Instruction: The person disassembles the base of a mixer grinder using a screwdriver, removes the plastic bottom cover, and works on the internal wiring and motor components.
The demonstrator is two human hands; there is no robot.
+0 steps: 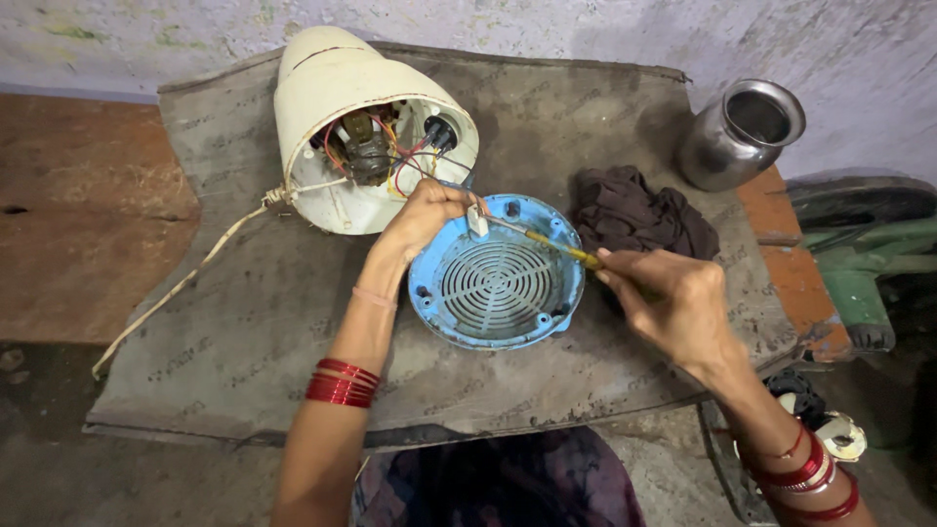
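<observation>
**Head view: screwdriver tip at white connector on blue grille base**

Head view. Left hand (422, 217) reaches across the rim of a round blue plastic base with a slotted grille (496, 283); its fingers are pinched narrow on a small white plastic connector block (477, 222) that sits at the upper rim of the base. Right hand (673, 298) is closed around a slim yellow-handled screwdriver (556, 247); the shaft runs leftward over the base, tip at the connector block. The base lies flat on a grey, worn sheet covering the desk (244, 322), near its middle. Just behind the base, a cream-coloured conical appliance housing (337, 88) lies on its side, open end toward the camera, showing a motor and red, yellow and black wires (386, 146); some wires lead toward the connector. A white cord (185, 278) trails from the housing off the left edge. A crumpled dark brown cloth (639, 215) lies just right of the base. A steel round-bellied pot (737, 132) stands at the far right corner. Red bangles on both wrists.
</observation>
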